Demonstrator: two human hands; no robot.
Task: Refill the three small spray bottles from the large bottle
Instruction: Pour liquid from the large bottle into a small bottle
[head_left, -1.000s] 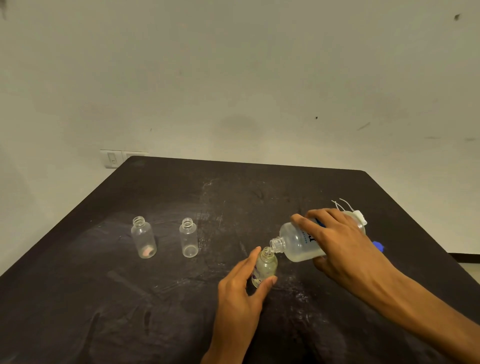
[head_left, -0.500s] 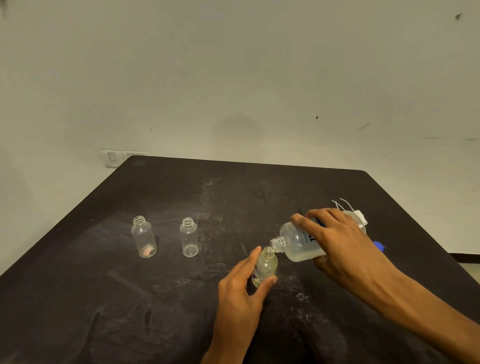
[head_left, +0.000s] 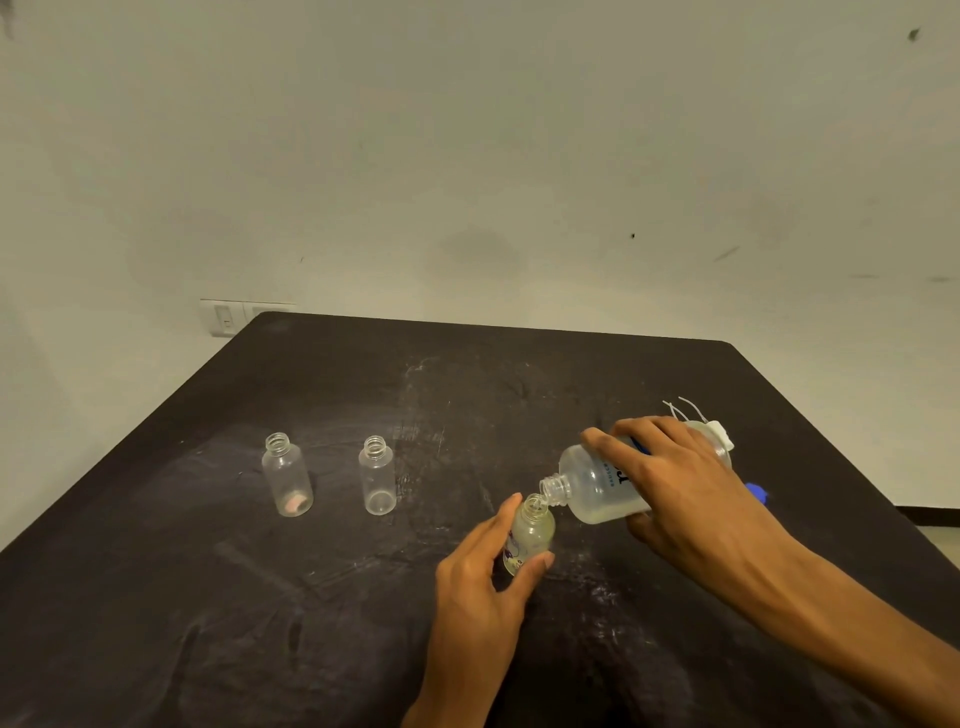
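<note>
My right hand (head_left: 680, 483) grips the large clear bottle (head_left: 592, 488), tipped almost on its side, mouth down-left and touching the open neck of a small bottle (head_left: 530, 530). My left hand (head_left: 483, 577) holds that small bottle upright on the black table (head_left: 208, 597), thumb and fingers around its lower body; it has liquid inside and a label. Two other small clear bottles stand uncapped to the left: one with a pink spot at its bottom (head_left: 287, 483) and one beside it (head_left: 377, 477).
White spray caps with thin tubes (head_left: 719, 431) lie behind my right hand, and a blue cap (head_left: 757, 491) shows just past it near the table's right edge. A wall switch plate (head_left: 228, 317) sits behind the far left corner.
</note>
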